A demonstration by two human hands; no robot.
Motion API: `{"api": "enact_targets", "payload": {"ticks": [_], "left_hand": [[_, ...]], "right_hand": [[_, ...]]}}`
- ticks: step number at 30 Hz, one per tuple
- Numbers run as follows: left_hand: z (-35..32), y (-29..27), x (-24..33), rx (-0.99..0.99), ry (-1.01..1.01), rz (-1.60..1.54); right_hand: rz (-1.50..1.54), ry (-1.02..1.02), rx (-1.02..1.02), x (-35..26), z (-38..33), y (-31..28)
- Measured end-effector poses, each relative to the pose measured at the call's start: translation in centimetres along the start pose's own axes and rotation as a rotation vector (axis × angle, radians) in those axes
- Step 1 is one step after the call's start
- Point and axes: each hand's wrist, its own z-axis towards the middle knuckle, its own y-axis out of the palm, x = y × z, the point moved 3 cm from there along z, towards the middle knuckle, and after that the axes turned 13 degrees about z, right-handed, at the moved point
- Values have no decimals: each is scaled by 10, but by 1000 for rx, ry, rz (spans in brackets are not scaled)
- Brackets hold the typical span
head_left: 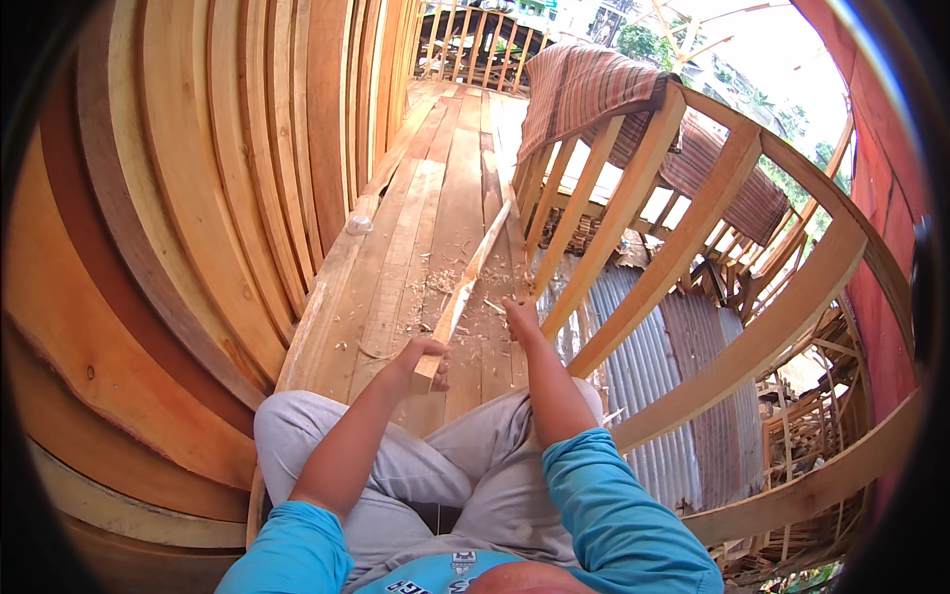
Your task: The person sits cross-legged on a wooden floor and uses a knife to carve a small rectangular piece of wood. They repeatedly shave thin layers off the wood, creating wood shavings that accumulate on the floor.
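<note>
A long, pale wooden stick slants away from me over the plank floor, its squared near end toward my lap and its far end narrower. My left hand is wrapped round it near that close end. To the right of the stick, my right hand is closed, with its fingers bent together; what they hold, if anything, is too small to make out. Curled wood shavings lie scattered on the boards about the stick and both hands.
Upright planks form the wall on my left. A slatted wooden railing runs along my right, with a striped cloth draped over it. Beyond and below lies a corrugated metal roof. A small clear plastic item sits by the wall.
</note>
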Motion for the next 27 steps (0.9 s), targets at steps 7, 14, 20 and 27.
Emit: {"api": "enact_targets", "payload": {"ticks": [7,14,20,27], "left_hand": [[2,-8,-4,23,-10,-19],[-4,-1,6,21,20,-18],[-9,-12,15,46,-7,-75],[-8,-9,23,-17,6,-181]], "right_hand": [[59,-126,-49,-58,-42,29],[151,-213,-451,-147,-67,35],[-245,-281,-533,-98,-40,21],[-278,-42,-346,-50,-1,6]]}}
